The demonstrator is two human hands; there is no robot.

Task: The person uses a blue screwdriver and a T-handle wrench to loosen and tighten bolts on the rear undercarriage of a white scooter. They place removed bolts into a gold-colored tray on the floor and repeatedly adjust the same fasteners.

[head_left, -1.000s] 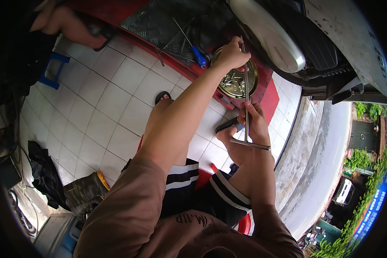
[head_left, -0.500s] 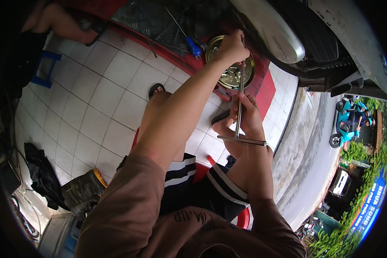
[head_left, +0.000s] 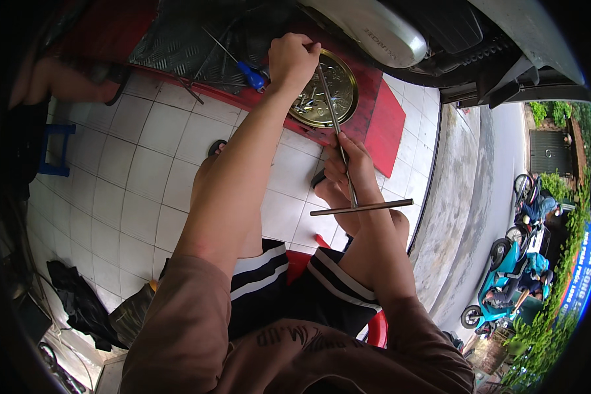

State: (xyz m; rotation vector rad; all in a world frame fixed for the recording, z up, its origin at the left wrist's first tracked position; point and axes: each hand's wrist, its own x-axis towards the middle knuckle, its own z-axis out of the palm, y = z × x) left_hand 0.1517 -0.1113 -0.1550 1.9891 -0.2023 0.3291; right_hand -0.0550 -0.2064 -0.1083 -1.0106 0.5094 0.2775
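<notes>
A steel T-handle wrench [head_left: 330,98] slants between my two hands over a round gold-coloured tray [head_left: 356,90]. At the wrench's far end, my left hand [head_left: 293,62] is closed with its fingertips at the tip; whether a small part is in them is hidden. My right hand [head_left: 349,159] wraps round the shaft, just above the crossbar [head_left: 381,207]. Small screws and metal bits [head_left: 315,105] lie in the tray, partly behind my left hand. Left of the tray rests a blue-handled screwdriver [head_left: 249,75].
The tray sits on a red platform [head_left: 382,125] with a dark treadplate mat [head_left: 171,49]. A motorcycle's silver cover [head_left: 391,41] overhangs it at the upper right. Another person's leg [head_left: 72,79] and a blue stool [head_left: 57,150] are at the left. Riders pass on the street.
The view has shifted, so the tray and platform appear further left. My left hand has moved left off the tray's middle, and the wrench leans more. The teal scooter outside has moved down the picture.
</notes>
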